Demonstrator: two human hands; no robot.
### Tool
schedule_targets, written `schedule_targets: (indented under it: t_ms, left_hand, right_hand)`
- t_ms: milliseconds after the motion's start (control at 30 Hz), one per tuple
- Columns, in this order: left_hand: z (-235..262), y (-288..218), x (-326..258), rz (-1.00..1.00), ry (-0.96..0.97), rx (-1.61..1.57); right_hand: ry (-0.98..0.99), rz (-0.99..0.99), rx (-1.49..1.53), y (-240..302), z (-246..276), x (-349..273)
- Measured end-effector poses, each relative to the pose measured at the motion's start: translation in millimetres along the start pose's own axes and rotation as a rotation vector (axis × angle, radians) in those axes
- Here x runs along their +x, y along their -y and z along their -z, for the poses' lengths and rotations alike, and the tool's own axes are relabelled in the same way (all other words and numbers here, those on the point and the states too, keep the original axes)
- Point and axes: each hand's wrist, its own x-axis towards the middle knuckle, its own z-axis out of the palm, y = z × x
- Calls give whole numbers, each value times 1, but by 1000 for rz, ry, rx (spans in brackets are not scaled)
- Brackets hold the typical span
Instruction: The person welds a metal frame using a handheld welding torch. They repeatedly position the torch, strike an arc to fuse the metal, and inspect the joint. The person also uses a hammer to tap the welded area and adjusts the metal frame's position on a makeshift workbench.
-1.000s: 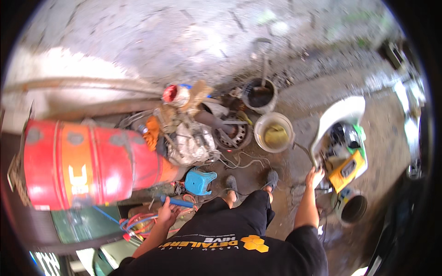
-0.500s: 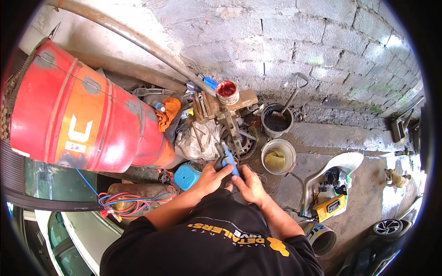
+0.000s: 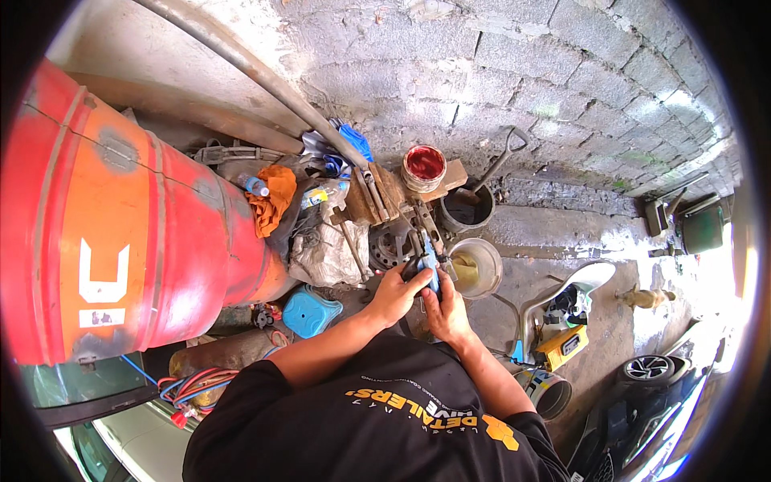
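Note:
Both hands meet in front of my chest around a blue-and-dark hand tool [image 3: 428, 261] with a narrow front end; its exact kind does not show clearly. My left hand [image 3: 397, 297] is closed round its dark left side, thumb on top. From the right, my right hand [image 3: 447, 312] grips the blue side near the rear end. Just beyond the tool lie a rusty metal bar [image 3: 430, 227] and a worn wooden block [image 3: 389, 189]. On a board behind them stands an open can [image 3: 424, 165] with red inside. The palms and the tool's underside are hidden.
A large red-and-orange drum [image 3: 181, 233] fills the left, near an orange cloth [image 3: 275, 197] and a blue stool [image 3: 312, 309]. Toward the right are a pale bucket [image 3: 491, 265], a dark bucket [image 3: 458, 218] holding a shovel [image 3: 502, 161], and a yellow tool [image 3: 560, 347].
My hands and the tool have shifted right and slightly away from my body, closer to the metal bar. The whole view has turned a little. Both hands still grip the tool.

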Motion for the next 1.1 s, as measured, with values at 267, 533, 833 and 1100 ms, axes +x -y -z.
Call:
schedule_targets:
  t_ms: [267,533,833,1100]
  left_hand:
    - [20,-15,2,-4,10,59]
    - [24,-12,1,-31,29,80]
    - [23,-9,2,-21,11,89]
    - [22,-11,1,-23,24,88]
  right_hand:
    - [-23,-17,-31,8,-18,11]
    - [-14,-42,-26,9,-19,10]
    - [-31,14,-32,2,-19,9]
    - [-6,-27,-11,2,-19,9]
